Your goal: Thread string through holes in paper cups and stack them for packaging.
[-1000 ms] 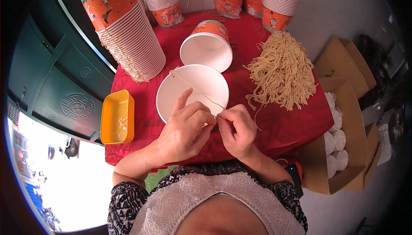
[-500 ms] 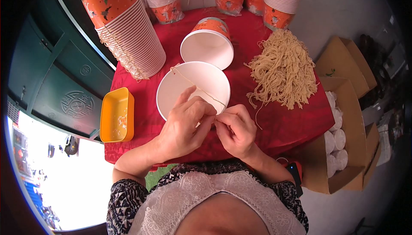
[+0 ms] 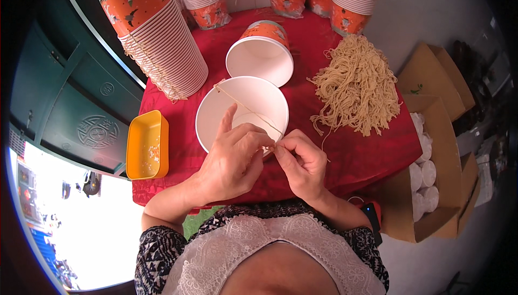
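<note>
Left of the grip, a yellow tray (image 3: 147,145) and a slanting stack of orange paper cups (image 3: 159,41) on the red cloth (image 3: 345,155). At the centre, left hand (image 3: 233,160) and right hand (image 3: 302,161) fingertip to fingertip, both pinched shut on a thin string (image 3: 245,107) stretched across the white cup (image 3: 242,112) at that cup's near rim; just beyond, a second white cup (image 3: 260,57). Right of the grip, a heap of cut strings (image 3: 357,84), then open cardboard boxes (image 3: 431,149)

Paper cup (image 3: 243,112): matt white inside. String (image 3: 245,108): thin, fibrous, tan. String bundle (image 3: 359,86): rough, frayed. Tablecloth (image 3: 356,160): red cloth, slight sheen. Tray (image 3: 147,145): smooth yellow plastic. Boxes (image 3: 431,90): matt cardboard.
</note>
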The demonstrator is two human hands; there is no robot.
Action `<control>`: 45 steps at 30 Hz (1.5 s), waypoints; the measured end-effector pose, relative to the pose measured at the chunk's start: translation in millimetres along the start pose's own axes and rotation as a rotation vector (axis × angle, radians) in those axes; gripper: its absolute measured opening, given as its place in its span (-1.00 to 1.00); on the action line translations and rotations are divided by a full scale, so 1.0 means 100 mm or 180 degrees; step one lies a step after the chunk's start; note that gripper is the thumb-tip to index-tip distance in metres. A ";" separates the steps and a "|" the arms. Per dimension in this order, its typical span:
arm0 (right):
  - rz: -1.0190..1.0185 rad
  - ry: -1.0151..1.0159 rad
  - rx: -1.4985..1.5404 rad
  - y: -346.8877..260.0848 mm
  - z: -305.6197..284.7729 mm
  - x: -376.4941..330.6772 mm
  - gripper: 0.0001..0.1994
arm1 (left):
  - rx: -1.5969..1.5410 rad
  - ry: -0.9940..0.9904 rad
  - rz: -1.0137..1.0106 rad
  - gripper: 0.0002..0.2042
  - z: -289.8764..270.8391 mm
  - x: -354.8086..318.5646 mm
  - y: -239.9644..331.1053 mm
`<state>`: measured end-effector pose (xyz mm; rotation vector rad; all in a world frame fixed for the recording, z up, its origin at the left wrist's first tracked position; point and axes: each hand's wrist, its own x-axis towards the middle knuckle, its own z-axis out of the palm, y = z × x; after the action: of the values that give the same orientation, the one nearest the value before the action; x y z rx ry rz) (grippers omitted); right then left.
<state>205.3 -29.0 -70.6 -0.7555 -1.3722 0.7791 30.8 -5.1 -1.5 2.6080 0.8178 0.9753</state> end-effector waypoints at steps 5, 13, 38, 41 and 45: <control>-0.0018 0.0002 0.0036 0.02 0.00 -0.01 -0.97 | 0.0057 0.0041 0.0064 -0.72 0.02 0.01 0.03; -0.0192 -0.0173 -0.0188 0.01 -0.07 0.03 -0.97 | 0.0212 0.0254 0.0384 -0.81 0.06 0.00 -0.05; -0.1002 0.0087 -0.1375 0.13 -0.11 0.09 -0.81 | 0.0358 0.0238 0.0603 -0.80 0.05 -0.09 -0.07; -0.0988 0.0116 -0.1386 0.12 -0.11 0.08 -0.82 | 0.0421 0.0270 0.0776 -0.81 0.08 -0.11 -0.09; -0.1045 0.0083 -0.1434 0.12 -0.14 0.09 -0.81 | 0.0387 0.0158 0.0815 -0.79 0.08 -0.12 -0.12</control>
<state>219.7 -15.2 -76.7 -0.8511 -1.6191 0.2002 23.5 -1.9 -18.4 2.8564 0.5794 1.0913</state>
